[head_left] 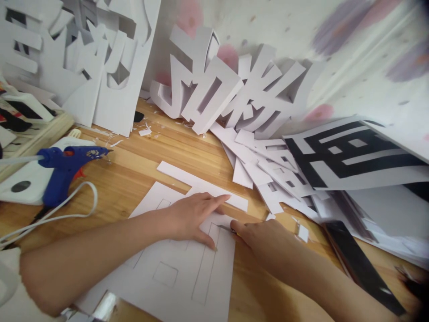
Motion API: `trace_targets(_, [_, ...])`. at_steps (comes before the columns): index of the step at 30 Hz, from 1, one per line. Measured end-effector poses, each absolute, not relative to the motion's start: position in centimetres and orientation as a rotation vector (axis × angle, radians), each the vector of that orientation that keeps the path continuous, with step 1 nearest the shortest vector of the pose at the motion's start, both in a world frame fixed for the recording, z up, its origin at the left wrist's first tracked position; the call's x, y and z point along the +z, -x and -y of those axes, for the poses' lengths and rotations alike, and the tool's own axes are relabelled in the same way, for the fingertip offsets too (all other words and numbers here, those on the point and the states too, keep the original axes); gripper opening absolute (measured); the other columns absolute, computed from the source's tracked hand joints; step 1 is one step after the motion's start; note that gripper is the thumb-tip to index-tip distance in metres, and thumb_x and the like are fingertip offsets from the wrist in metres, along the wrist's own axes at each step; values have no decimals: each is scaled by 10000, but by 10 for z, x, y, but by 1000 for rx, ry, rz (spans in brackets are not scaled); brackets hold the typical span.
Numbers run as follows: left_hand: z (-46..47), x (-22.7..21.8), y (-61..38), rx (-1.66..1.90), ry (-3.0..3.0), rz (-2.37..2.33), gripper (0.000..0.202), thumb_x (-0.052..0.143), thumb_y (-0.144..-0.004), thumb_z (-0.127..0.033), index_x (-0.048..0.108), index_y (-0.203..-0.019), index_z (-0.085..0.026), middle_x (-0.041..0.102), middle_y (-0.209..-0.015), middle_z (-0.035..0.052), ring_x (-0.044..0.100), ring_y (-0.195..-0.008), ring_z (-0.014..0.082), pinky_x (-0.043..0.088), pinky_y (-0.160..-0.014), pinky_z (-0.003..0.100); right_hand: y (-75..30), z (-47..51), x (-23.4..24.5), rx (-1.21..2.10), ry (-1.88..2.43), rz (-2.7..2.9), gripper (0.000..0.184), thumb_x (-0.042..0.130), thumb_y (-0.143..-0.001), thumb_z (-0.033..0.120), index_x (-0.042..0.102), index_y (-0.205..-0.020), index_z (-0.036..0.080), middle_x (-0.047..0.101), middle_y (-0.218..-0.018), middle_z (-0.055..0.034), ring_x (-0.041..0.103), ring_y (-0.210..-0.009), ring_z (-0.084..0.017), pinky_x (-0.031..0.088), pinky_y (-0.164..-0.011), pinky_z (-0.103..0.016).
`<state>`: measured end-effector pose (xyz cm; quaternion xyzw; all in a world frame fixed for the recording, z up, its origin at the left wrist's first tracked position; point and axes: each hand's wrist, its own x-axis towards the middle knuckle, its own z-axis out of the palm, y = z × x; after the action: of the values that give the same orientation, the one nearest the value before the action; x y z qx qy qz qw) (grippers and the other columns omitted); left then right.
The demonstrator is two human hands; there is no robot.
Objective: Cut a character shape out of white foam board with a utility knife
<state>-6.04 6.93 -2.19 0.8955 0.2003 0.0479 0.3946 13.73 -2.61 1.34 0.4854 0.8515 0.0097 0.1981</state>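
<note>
A white board sheet (187,286) with pencilled rectangles lies on the wooden table. My left hand (191,217) rests on it with fingers spread and thumb beside a long drawn rectangle, pressing against the sheet. My right hand (264,237) is closed around a utility knife (226,228); its thin blade touches the sheet near the top end of that rectangle. Most of the handle is hidden in the fist, with a bit of yellow showing. Just beyond the left fingertips is a white T-shaped offcut (204,183).
At left a blue glue gun (67,167) lies with its white cord. White cut-out characters (214,85) lean against the wall. Letter pieces (264,165) and a black-printed sheet (355,152) are piled at right, near a dark flat bar (362,268). Scraps litter the wooden table (127,156).
</note>
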Motion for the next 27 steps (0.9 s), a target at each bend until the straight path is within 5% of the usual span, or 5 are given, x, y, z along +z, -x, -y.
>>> trace_targets(9, [-69,-20,56,124,-2232,-527,1048,754,-600,-476,133,-1409,-235,539,-1210,61,386,-1162,276,301,-941,397,-116,17,34,149,-1197,-2297,176,580,-643,78,540,-772,192,402,-468,62,352,-331,-110,134,-356,-265])
trace_targets(17, [-69,-23,57,131,-2196,-547,1058,736,-597,-504,121,-1415,-237,552,-1193,47,380,-1165,280,307,-933,405,-104,11,37,105,-1001,-2254,203,684,-531,112,580,-685,192,580,-714,-22,412,-371,-85,181,-347,-260])
trace_targets(22, [-67,-24,60,145,-2236,-531,1044,717,-629,-508,94,-1417,-222,526,-1241,56,371,-1173,267,297,-952,394,-120,16,29,12,-1273,-2379,75,536,-755,123,533,-740,196,527,-535,30,437,-375,-116,149,-364,-264])
trace_targets(27, [-68,-26,62,173,-2255,-499,1057,721,-637,-501,71,-1421,-218,518,-1247,89,387,-1162,282,297,-950,407,-133,27,26,-211,-1651,-2415,155,383,-890,216,457,-753,205,475,-486,55,439,-394,-112,137,-391,-244])
